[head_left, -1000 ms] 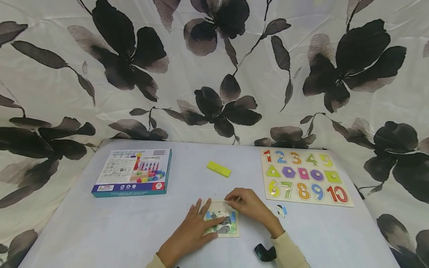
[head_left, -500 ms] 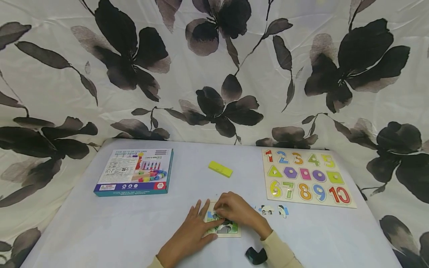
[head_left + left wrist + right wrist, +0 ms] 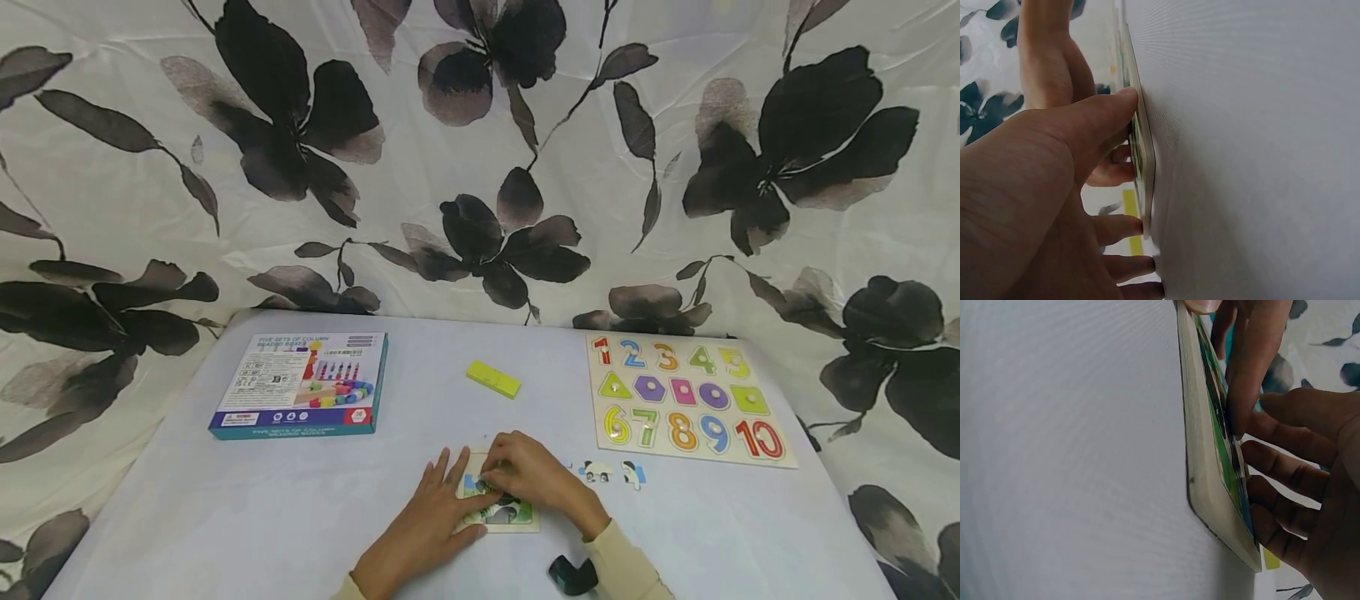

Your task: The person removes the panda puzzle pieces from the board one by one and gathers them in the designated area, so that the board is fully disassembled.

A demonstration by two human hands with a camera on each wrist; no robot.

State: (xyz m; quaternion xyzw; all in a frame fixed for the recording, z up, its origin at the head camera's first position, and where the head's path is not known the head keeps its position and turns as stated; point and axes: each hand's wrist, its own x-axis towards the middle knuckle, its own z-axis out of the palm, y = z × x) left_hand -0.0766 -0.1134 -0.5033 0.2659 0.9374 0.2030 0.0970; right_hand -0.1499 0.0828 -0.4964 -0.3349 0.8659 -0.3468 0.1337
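A small wooden jigsaw board with a panda picture lies near the table's front. My left hand spreads over its left side, index finger across the picture and thumb at the lower edge. In the left wrist view the left thumb presses the board's edge. My right hand bends over the upper picture, fingertips together on a small dark puzzle piece, mostly covered. The right wrist view shows its curled fingers against the board's face. Loose panda pieces lie right of that hand.
A number-and-shape board lies at the right, a boxed bead set at the left. Behind the hands is a yellow-green block. A black angled object sits beside the right sleeve. Floral cloth hangs behind the table.
My right hand has moved left and down from the board's upper right corner onto the picture, uncovering another loose panda piece. Through the last half second both hands stay nearly still.
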